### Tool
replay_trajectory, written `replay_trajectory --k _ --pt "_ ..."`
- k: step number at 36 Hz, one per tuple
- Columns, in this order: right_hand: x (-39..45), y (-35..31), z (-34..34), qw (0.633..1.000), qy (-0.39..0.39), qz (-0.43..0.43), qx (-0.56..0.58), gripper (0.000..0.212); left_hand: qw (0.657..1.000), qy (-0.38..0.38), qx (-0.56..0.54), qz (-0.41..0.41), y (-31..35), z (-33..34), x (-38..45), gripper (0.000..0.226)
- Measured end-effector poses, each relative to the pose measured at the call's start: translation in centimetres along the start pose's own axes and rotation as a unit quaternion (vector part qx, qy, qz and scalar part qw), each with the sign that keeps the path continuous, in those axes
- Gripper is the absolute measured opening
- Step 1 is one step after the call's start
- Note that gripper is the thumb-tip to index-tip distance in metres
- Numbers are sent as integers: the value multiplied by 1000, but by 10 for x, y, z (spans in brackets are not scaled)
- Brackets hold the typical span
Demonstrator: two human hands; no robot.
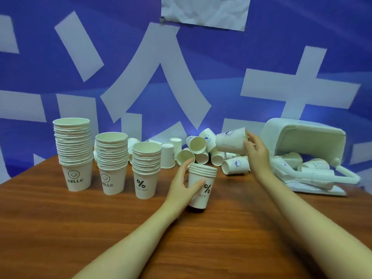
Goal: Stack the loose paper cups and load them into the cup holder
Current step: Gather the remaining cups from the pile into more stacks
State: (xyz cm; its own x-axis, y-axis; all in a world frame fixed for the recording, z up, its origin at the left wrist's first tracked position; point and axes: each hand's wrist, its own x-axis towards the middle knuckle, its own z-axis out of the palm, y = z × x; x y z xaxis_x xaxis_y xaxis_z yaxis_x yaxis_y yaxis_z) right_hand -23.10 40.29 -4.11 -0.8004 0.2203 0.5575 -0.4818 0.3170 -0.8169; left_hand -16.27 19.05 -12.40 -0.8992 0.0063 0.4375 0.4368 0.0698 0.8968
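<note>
On the brown wood-grain worktop (60, 228), a tipped white plastic basket (306, 137) spills at three o'clock, and three tall stacks of white paper cups (75, 156) stand at nine o'clock. At centre, the left hand (182, 188) curls its fingers round a short stack of "%" cups (201, 188), while the right hand (256, 154) pinches one sideways whale-print cup (231, 142) above the loose cup pile (201, 152) at twelve o'clock.

I seem to be at some office or event space, though I can't say which. Behind my wooden table (60, 228) hangs a blue banner (221, 67) with huge pale lettering and a crumpled sheet of paper (205, 11) clipped to it. Branded paper cups (198, 152) lie heaped beside a tipped white basket (314, 137).
</note>
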Motion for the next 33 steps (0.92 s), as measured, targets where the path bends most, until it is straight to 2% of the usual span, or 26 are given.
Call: replay_trajectory --k 4,7,9,11,14,16,19,22,24,27,31,33 --pt "-41 -19 -13 994 -66 -7 89 49 999 -37 -23 -22 8 10 -5 68" --pt "-66 -16 -20 994 -100 -30 33 37 998 -60 -32 -19 11 22 -10 67" --pt "-75 -8 -26 996 -88 -22 20 37 996 -81 -24 -3 12 28 -14 66" --pt "-83 3 -31 995 -62 32 74 38 995 -103 -16 -2 13 32 -19 66" --pt "-98 7 -34 983 -30 108 143 28 993 -121 0 1 17 35 -23 61" --pt "-102 7 -34 980 -26 124 156 31 992 -125 10 6 19 36 -24 60" --pt "-100 6 -36 984 -44 96 144 42 992 -126 27 21 20 36 -25 59" --pt "-96 6 -44 986 -80 64 133 39 989 -129 58 50 22 35 -26 60" --pt "-96 6 -50 983 -145 44 102 33 984 -136 85 81 22 38 -30 60" --pt "-99 7 -51 968 -246 42 34 47 979 -116 114 127 20 47 -36 64" --pt "-110 -3 -41 970 -229 51 64 62 983 -83 101 130 20 51 -37 71" --pt "-114 -5 -35 969 -228 57 82 58 988 -62 80 118 18 49 -35 72"
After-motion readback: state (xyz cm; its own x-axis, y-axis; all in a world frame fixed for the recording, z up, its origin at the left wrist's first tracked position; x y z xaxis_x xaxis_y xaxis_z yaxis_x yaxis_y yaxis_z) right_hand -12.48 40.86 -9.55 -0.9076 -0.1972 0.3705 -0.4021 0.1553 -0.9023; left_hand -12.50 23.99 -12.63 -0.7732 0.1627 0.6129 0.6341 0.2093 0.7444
